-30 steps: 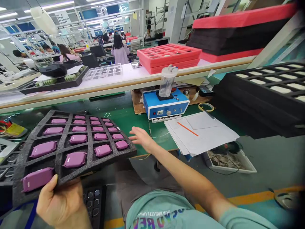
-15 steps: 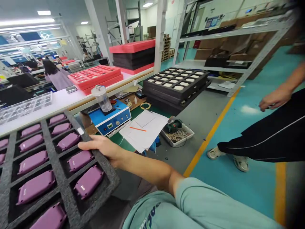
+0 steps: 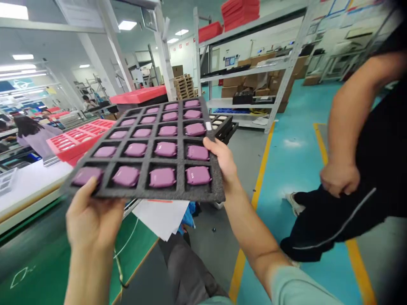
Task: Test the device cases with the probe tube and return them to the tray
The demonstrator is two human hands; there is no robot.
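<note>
A dark grey foam tray (image 3: pixel 181 166) is held up in front of me, its compartments filled with several purple cases (image 3: pixel 167 149). My left hand (image 3: pixel 95 212) grips the near left edge, thumb on top beside a case and fingers underneath. At the right edge, my right hand (image 3: pixel 222 159) clasps the tray, its thumb on the rim near a small white label (image 3: pixel 208 126). The tray is lifted above the green-topped bench and tilts slightly.
Red foam trays (image 3: pixel 82 137) rest on the white bench at left. Behind the held tray is a black tray stack (image 3: pixel 225 127). White papers (image 3: pixel 162 216) lie below. A person in black trousers (image 3: pixel 343 224) stands at right, near a metal shelf (image 3: pixel 280 63).
The tray has moved right and now shows whole in front of me. My left hand has come into view on it. The view has turned right, and the person at right is nearer.
</note>
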